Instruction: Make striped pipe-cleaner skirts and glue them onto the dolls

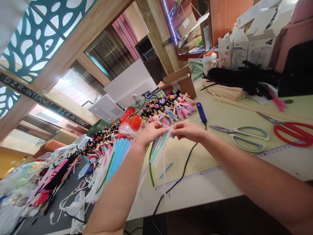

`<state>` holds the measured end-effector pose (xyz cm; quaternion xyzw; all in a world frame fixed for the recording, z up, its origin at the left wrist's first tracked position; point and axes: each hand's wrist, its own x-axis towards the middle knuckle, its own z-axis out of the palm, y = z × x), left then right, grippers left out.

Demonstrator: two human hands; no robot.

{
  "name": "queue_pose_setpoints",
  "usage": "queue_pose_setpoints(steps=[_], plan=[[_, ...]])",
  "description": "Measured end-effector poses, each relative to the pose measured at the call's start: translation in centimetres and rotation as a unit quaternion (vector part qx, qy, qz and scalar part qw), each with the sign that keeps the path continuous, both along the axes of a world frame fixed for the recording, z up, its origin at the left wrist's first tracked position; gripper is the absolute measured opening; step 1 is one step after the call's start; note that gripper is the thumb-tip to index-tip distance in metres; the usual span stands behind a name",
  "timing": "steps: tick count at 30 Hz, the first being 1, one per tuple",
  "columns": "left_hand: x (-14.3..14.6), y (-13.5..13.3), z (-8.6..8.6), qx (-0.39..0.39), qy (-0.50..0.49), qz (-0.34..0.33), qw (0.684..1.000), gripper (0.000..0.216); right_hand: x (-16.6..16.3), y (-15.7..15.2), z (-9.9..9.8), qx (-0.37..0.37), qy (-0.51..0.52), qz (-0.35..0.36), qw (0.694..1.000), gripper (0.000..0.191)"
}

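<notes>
My left hand (152, 132) is closed around a small bundle of pipe cleaners (160, 143) in white, pale pink, mint and dark green. Their loose ends hang down over the table. At the bundle's upper end, the fingers of my right hand (185, 130) pinch the pipe cleaners close to my left thumb. My fingers cover the gripped part, so how the strands are joined there is hidden. Just behind my hands stand several small pipe-cleaner dolls (168, 107) with black hair and colourful skirts. A short blue piece of pipe cleaner (166, 170) lies on the table below.
Grey-handled scissors (244, 134), red-handled scissors (293, 130) and a blue tool with a black cord (201, 112) lie to the right. Blue pipe cleaners (118, 153) are bundled at left. Black pipe cleaners (234, 76) lie at far right. A ruler strip (195, 176) runs along the table's front.
</notes>
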<state>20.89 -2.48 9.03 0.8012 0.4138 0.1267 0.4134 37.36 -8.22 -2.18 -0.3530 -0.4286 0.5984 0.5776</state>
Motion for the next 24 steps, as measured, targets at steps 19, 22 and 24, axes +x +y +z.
queue_pose_setpoints(steps=[19, 22, 24], plan=[[-1.4, 0.0, -5.6, -0.113, -0.118, 0.072, 0.984, 0.038, -0.9, 0.5, -0.6, -0.015, -0.110, -0.038, 0.993, 0.031], [-1.7, 0.0, -6.1, -0.112, -0.142, 0.079, 0.980, 0.038, -1.0, 0.5, -0.7, -0.020, -0.124, -0.034, 0.992, 0.028], [-1.7, 0.0, -6.4, -0.107, -0.153, 0.089, 0.978, 0.037, -1.1, 0.6, -0.8, -0.021, -0.128, -0.032, 0.991, 0.028]])
